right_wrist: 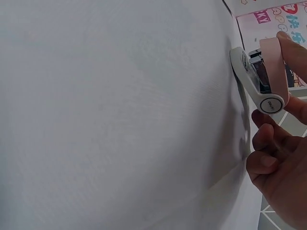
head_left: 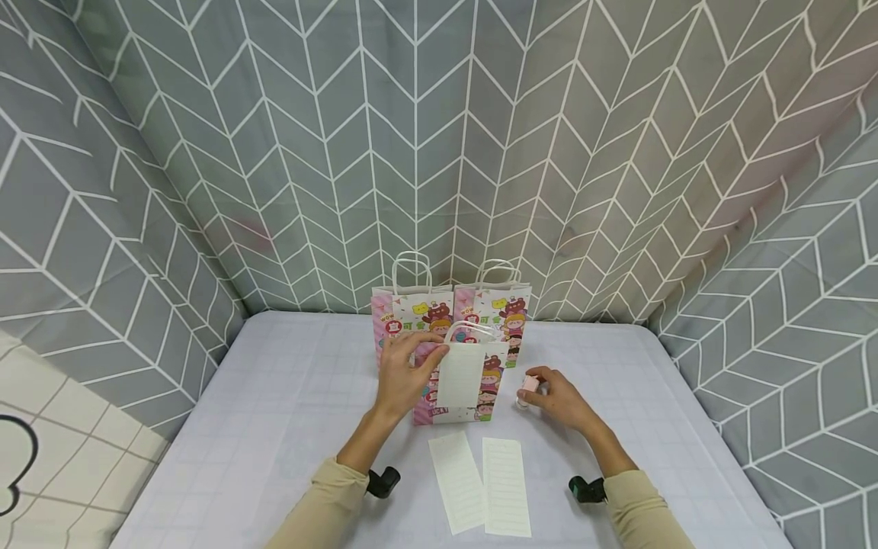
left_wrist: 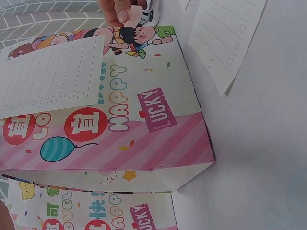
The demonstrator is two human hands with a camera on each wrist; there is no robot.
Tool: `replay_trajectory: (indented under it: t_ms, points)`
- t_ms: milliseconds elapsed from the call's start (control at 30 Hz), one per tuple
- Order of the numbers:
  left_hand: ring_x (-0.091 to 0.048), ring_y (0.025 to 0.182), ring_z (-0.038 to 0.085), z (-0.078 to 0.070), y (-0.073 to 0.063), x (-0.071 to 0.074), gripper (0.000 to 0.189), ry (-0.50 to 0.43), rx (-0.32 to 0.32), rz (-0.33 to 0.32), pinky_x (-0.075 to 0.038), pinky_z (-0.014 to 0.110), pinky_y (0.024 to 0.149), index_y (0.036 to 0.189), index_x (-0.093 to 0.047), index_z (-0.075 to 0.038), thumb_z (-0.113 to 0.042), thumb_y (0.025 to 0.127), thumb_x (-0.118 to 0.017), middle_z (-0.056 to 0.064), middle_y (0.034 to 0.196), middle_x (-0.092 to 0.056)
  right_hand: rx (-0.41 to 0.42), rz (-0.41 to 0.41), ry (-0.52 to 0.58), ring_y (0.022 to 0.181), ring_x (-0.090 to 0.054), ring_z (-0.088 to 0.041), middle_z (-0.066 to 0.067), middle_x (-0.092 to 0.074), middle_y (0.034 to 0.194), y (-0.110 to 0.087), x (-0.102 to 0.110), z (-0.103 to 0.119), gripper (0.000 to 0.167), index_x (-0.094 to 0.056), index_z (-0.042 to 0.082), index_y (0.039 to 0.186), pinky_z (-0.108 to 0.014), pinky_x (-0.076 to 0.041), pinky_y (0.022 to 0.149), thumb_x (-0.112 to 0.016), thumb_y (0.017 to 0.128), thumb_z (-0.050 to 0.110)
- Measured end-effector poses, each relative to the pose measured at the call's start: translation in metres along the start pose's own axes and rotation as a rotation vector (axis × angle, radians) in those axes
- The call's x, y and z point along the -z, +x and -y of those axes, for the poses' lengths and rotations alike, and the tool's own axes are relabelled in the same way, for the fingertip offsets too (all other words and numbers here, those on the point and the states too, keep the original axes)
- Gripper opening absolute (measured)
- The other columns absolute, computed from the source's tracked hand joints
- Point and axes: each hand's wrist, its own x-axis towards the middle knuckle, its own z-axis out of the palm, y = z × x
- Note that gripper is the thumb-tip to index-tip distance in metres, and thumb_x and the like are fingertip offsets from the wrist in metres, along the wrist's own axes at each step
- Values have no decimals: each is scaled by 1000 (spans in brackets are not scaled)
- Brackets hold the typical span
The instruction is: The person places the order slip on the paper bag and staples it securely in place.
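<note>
A pink and white paper gift bag (head_left: 495,393) with cartoon figures stands upright on the table. Against its front lies a white lined checklist slip (head_left: 461,377), its top at the bag's upper edge. My left hand (head_left: 403,375) pinches the slip and the bag's rim together at the upper left corner. To the right of the bag, my right hand (head_left: 564,402) holds a small pink and white stapler (right_wrist: 275,67) between thumb and fingers, low over the tablecloth. In the left wrist view the slip (left_wrist: 53,76) shows ruled lines and small boxes.
Two matching gift bags, one left (head_left: 405,301) and one right (head_left: 495,297), stand behind the front bag with white twisted handles. Two more lined slips, one tilted (head_left: 456,482) and one straighter (head_left: 506,488), lie between the forearms. A patterned grey curtain (head_left: 439,152) hangs behind the table.
</note>
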Motion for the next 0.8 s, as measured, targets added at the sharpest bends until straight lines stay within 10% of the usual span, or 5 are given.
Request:
replay_trajectory:
  t_ms: [233, 800]
  points:
    - [-67, 96, 20, 1, 1, -1, 16, -1, -8, -11, -36, 51, 91, 97, -76, -15, -21, 84, -83, -1, 96, -77, -9, -1, 21, 92, -59, -22, -10, -63, 105, -2, -1, -3, 62, -49, 10, 140, -41, -48, 79, -73, 92, 40]
    - [-66, 97, 18, 1, 1, -1, 15, -13, 6, 2, -34, 45, 91, 98, -76, -15, -21, 86, -82, -1, 97, -77, 4, 0, 53, 81, -57, -20, -8, -62, 97, -7, -3, 1, 65, -47, 15, 140, -36, -45, 72, -75, 89, 42]
